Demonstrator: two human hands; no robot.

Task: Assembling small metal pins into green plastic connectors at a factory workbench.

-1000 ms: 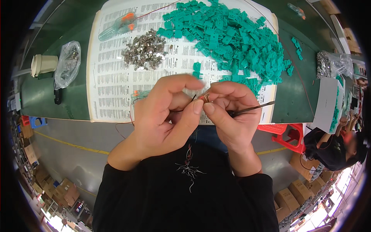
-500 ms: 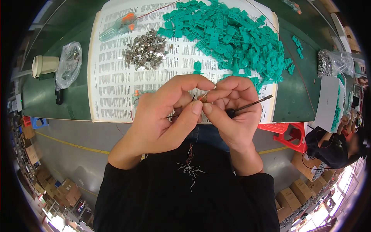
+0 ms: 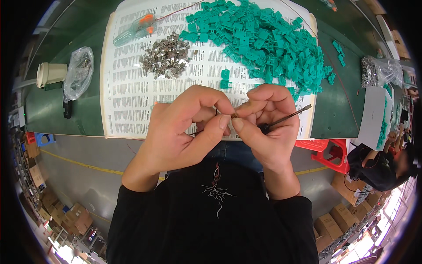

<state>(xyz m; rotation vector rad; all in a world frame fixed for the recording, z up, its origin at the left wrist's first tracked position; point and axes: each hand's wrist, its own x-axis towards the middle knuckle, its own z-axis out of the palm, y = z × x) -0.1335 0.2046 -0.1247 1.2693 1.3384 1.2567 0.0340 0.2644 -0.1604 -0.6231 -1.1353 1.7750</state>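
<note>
While green parts and clips are lying loose in the upper frame, one small piece is being worked on, seemingly unfinished, at the centre. The right hand is pinching it and cradling a dark tool; the left hand is curling beside, its grip unclear.

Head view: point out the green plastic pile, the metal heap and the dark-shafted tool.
Green plastic pile [image 3: 267, 44], head view: middle of the pile.
Metal heap [image 3: 165, 57], head view: middle of the heap.
Dark-shafted tool [image 3: 299, 112], head view: exposed shaft, near its tip.
</note>
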